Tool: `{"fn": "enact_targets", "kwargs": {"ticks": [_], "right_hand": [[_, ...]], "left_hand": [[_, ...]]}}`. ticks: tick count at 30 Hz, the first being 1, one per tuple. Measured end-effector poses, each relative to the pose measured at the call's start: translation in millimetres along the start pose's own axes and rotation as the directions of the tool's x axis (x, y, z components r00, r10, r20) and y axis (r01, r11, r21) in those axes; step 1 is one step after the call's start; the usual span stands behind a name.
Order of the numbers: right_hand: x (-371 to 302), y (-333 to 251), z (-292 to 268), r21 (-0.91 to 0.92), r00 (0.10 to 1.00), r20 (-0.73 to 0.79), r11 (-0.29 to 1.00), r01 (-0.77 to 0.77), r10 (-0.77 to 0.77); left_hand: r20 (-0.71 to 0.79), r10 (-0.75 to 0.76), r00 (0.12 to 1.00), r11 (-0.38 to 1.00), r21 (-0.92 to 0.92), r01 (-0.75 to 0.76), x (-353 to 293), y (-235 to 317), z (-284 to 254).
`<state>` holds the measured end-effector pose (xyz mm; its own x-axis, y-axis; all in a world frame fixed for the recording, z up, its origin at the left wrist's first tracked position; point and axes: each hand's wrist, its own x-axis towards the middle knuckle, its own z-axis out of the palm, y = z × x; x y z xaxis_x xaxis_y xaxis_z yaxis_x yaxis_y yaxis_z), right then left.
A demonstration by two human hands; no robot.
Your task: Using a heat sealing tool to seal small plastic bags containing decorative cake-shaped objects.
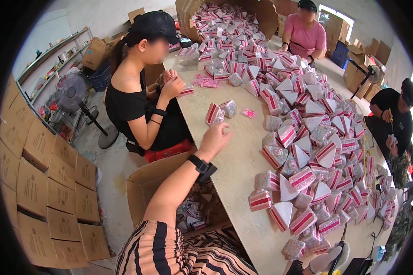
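My left hand [216,139], a dark band at its wrist, reaches over the near side of the table. Its fingers are curled and seem to pinch a wrapped wedge [214,114], a cake-slice shape with pink and white layers. A second clear-wrapped glittery wedge [228,109] stands right beside it. A little to the right lie small pink pieces [248,112]. At the lower edge on the right, my right hand [326,262], in a whitish glove, is closed around a thin dark tool [342,243]. Part of that hand is cut off by the picture's edge.
A large heap of wrapped wedges [303,176] covers the table's [225,188] right side, spilling from a big carton [183,20]. An open box [140,176] holding more wedges is below my left arm. Co-workers sit left, far and right. Stacked cartons [62,197] and a fan [73,94] stand left.
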<state>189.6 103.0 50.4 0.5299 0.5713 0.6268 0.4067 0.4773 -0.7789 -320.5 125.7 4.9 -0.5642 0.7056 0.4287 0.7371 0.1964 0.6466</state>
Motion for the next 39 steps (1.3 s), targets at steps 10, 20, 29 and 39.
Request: {"fn": "enact_targets", "kwargs": {"ticks": [10, 20, 29, 39], "right_hand": [[19.4, -10.0, -9.3, 0.036, 0.989, 0.055, 0.991, 0.133, -0.134], [4.9, -77.0, 12.0, 0.337, 0.889, 0.407, 0.939, 0.069, -0.211], [-11.6, -68.0, 11.2, 0.296, 0.925, 0.365, 0.955, -0.011, -0.102], [-81.4, -85.8, -8.5, 0.354, 0.702, 0.695, 0.923, -0.149, -0.153]], "left_hand": [[0.334, -0.112, 0.936, 0.984, -0.094, 0.151, -22.3, 26.1, -27.9], [0.496, 0.359, 0.791, 0.835, -0.549, -0.035, -122.3, 131.2, 8.3], [0.435, 0.338, 0.834, 0.916, -0.357, -0.185, -135.5, 135.7, 28.5], [0.624, -0.028, 0.781, 0.172, -0.767, 0.619, -153.9, 127.6, 7.7]]}}
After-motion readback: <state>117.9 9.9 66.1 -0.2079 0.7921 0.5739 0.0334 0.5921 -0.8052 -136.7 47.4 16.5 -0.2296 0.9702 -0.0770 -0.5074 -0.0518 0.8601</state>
